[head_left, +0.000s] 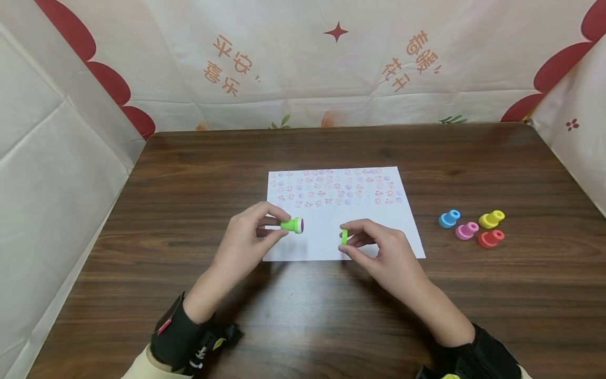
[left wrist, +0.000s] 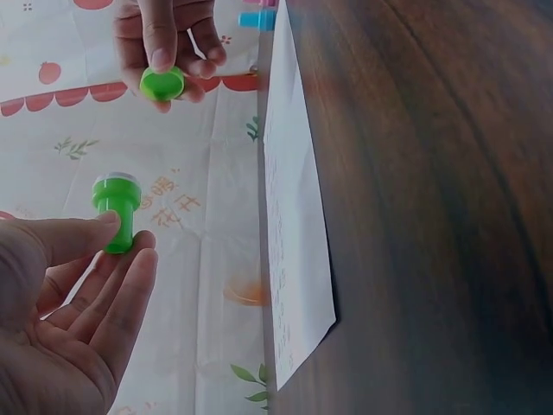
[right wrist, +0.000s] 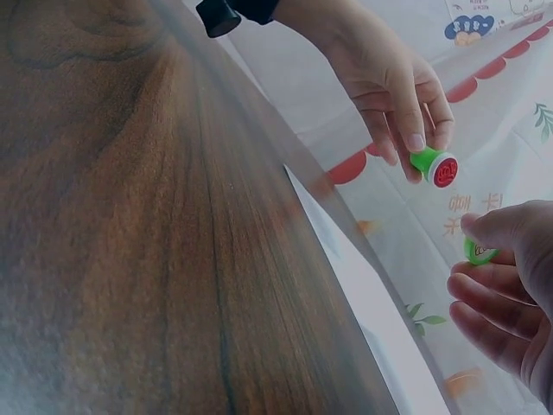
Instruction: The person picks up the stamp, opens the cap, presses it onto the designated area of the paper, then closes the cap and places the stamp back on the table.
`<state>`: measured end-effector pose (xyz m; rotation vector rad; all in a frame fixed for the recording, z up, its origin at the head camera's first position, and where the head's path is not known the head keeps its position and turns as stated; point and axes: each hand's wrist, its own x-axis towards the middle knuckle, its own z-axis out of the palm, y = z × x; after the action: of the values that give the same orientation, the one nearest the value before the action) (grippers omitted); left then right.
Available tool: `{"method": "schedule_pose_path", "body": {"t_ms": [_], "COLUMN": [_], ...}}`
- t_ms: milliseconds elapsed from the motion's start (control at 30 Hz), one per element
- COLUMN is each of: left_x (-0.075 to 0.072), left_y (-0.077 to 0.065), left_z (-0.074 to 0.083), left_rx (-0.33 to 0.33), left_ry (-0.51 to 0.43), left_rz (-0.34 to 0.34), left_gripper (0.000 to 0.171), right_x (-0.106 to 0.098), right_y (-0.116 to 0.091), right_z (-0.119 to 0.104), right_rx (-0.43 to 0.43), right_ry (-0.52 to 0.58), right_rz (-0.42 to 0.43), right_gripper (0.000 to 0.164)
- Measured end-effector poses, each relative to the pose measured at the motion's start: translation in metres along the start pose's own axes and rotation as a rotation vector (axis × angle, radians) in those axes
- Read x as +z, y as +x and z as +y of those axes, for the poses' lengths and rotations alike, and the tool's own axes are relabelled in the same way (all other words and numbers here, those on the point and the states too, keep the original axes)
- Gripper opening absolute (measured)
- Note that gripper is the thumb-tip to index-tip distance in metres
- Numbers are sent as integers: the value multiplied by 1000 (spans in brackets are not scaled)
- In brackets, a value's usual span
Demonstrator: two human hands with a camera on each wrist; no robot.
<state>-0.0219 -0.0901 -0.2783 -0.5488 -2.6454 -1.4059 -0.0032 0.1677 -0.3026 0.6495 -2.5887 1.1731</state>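
My left hand (head_left: pixel 248 234) pinches a green stamp (head_left: pixel 292 225) by its handle, with the red stamping face (right wrist: pixel 445 172) uncovered and pointing toward the right hand. Between thumb and fingertips, my right hand (head_left: pixel 385 247) holds the round green cap (head_left: pixel 344 237), apart from the stamp. In the left wrist view the hollow side of the cap (left wrist: pixel 162 84) shows. Both hands are raised over the lower part of a white sheet of paper (head_left: pixel 317 242), whose upper part carries rows of small red and purple stamped prints (head_left: pixel 331 187).
Right of the paper stand several other stamps: blue (head_left: pixel 448 218), pink (head_left: pixel 466 230), yellow (head_left: pixel 491 219) and red (head_left: pixel 491 239). The dark wooden table (head_left: pixel 189 173) is bordered at the back and sides by a white printed cloth (head_left: pixel 293 58).
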Motion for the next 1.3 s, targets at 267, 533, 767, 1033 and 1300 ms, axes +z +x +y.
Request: {"method": "schedule_pose_path", "body": {"t_ms": [267, 533, 767, 1033, 1300], "left_x": [-7, -14, -19, -23, -25], "left_y": [2, 4, 6, 9, 14], "left_z": [-3, -7, -13, -19, -23], "left_rx": [7, 13, 11, -3, -11], "left_ry": [9, 20, 39, 95, 148], "left_rz": [26, 47, 66, 80, 79], "left_gripper": [22, 22, 22, 23, 21], "right_x": [0, 0, 0, 1, 1], "right_y": [-1, -1, -1, -1, -2], "right_z": [1, 2, 2, 3, 4], "right_rx": [6, 23, 30, 29, 32], "right_ry": [-2, -10, -7, -4, -6], "right_rz": [1, -10, -21, -28, -30], "right_gripper": [33, 33, 33, 32, 32]}}
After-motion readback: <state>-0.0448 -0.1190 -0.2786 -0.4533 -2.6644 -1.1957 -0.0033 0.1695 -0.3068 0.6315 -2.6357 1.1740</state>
